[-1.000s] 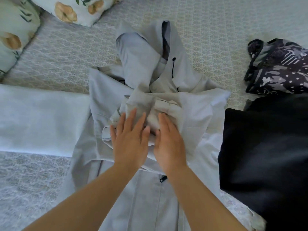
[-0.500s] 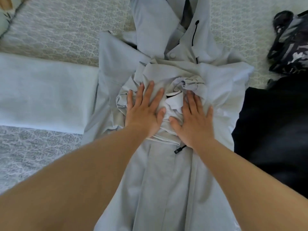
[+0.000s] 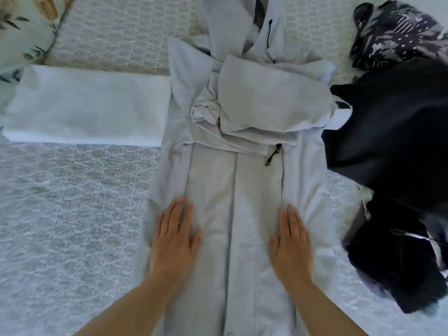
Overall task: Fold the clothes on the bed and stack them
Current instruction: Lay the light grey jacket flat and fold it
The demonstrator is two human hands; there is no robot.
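A pale grey hooded jacket (image 3: pixel 242 180) lies lengthwise in the middle of the bed, hood at the far end. Its sleeves (image 3: pixel 264 105) are folded across the chest in a bunched layer, with a black zip pull (image 3: pixel 272 156) just below them. My left hand (image 3: pixel 174 236) lies flat on the jacket's lower left part, fingers straight. My right hand (image 3: pixel 291 238) lies flat on the lower right part, beside the zip line. A folded pale garment (image 3: pixel 89 105) rests to the left of the jacket.
A black garment (image 3: pixel 397 146) lies crumpled to the right, touching the jacket's edge. A dark patterned garment (image 3: pixel 400 32) sits at the far right. A floral pillow (image 3: pixel 24 25) is at the far left. The patterned bedspread (image 3: pixel 72 214) shows on the near left.
Both hands have slid from the bunched sleeves at the chest down toward me onto the jacket's lower part and have spread apart. The sleeve layer now lies flatter.
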